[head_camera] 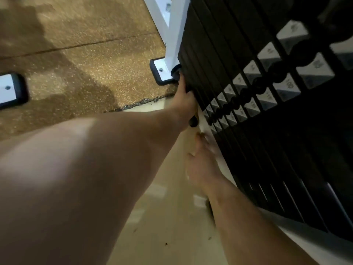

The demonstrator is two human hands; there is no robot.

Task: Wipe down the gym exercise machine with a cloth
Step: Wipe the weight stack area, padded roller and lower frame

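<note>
The machine's black weight stack [248, 44] with grey numbered labels fills the right side, held in a white frame [176, 35]. My left hand [184, 100] reaches to the stack's lower left edge and grips a dark cloth [193, 121], pressing it against the plates; only dark bits of the cloth show around the fingers. My right hand [200, 163] lies lower down, its fingers stretched out and touching the pale frame edge beside the stack. The view is blurred.
A white frame foot with a black rubber pad [160, 71] stands on the brown speckled rubber floor [86, 64]. Another such foot [9, 90] sits at the left edge. Pale smooth flooring [162, 217] runs under my arms.
</note>
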